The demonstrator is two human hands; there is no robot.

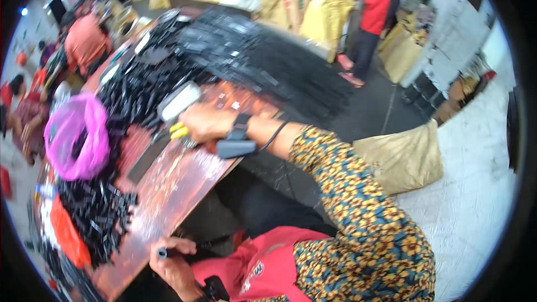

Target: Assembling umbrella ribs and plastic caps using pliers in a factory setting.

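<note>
My left hand, low in the view by the table's near edge, is closed round a thin dark rod, whose round end pokes out by the thumb. Over the table, my right hand has its fingers curled, with small yellow pieces at the fingertips; whether these are grips or finger covers I cannot tell. A blurred whitish block lies just beyond those fingers. Close by, a flat grey bar rests on the reddish tabletop.
Heaps of black strips and short black pieces cover much of the table. A pink plastic bag stands open at left, with an orange bag nearer. A tan sack lies on the floor at right. Other people work at the back.
</note>
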